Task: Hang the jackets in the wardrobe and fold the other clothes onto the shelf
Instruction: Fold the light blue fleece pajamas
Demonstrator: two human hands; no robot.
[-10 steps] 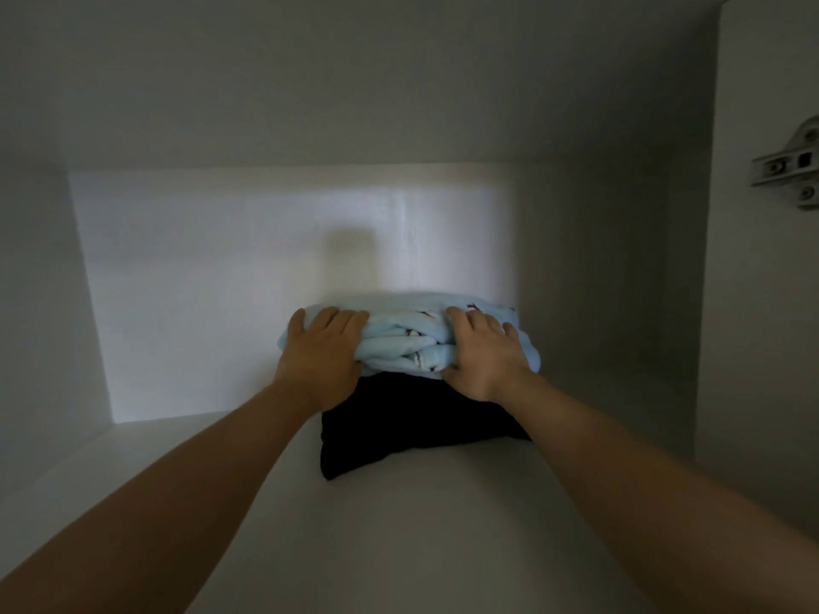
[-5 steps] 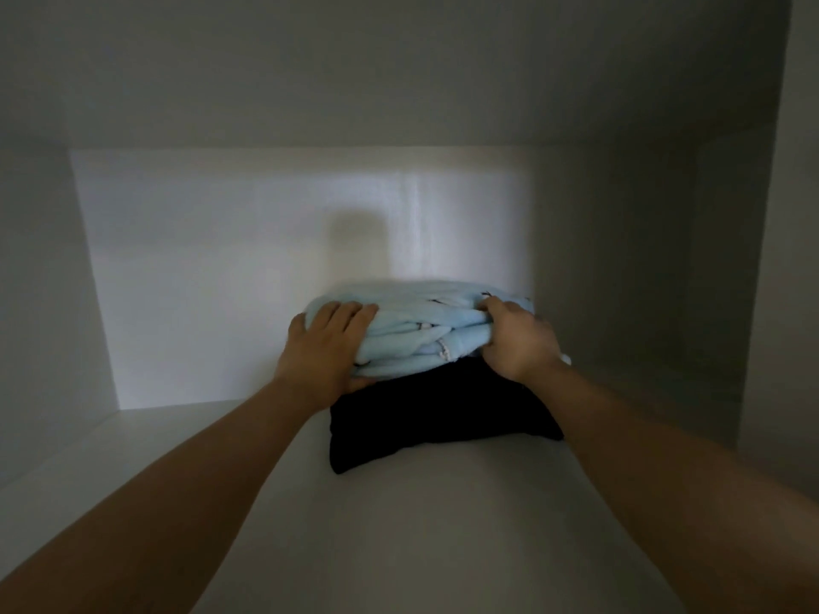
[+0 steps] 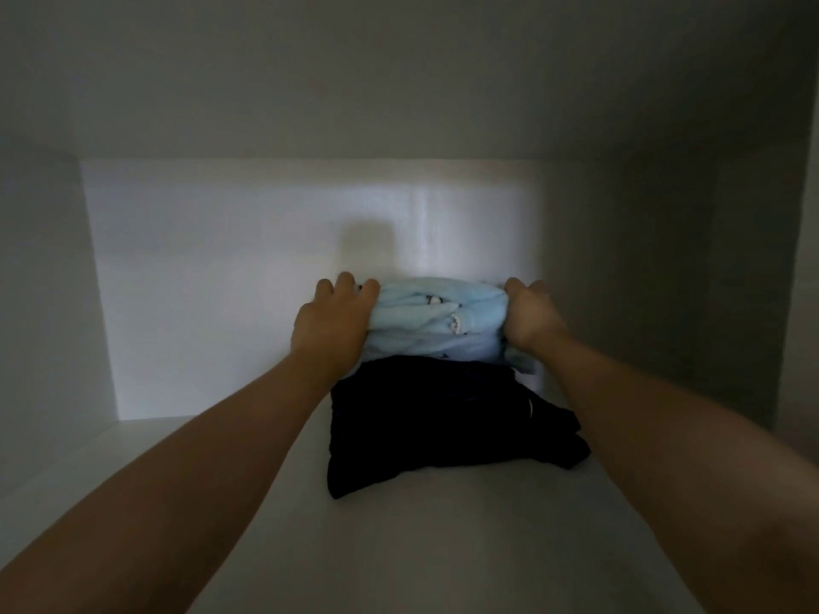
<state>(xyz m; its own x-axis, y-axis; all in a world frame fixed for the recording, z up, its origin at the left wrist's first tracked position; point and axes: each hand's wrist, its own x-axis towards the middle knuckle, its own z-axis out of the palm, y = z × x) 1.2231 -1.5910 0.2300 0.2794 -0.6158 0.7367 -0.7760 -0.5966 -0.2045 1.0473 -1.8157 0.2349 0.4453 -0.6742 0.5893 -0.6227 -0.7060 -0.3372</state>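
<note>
As shelf point(image 3: 443, 547) holds clothes point(image 3: 443, 418), blue garment point(image 3: 425, 321) atop

Light blue garment point(image 3: 436, 321): folded into a thick, rumpled bundle, with small dark print marks showing among the folds. It sits on top of the black garment point(image 3: 438, 418), over that item's rear part. The left hand point(image 3: 330, 323) grips its left end and the right hand point(image 3: 529, 316) grips its right end.

Black garment: folded and lying flat on the white shelf point(image 3: 443, 547), roughly central. Its front portion projects forward of the blue bundle. The right front corner is loose and uneven, and a small white mark shows near the right side.
</note>
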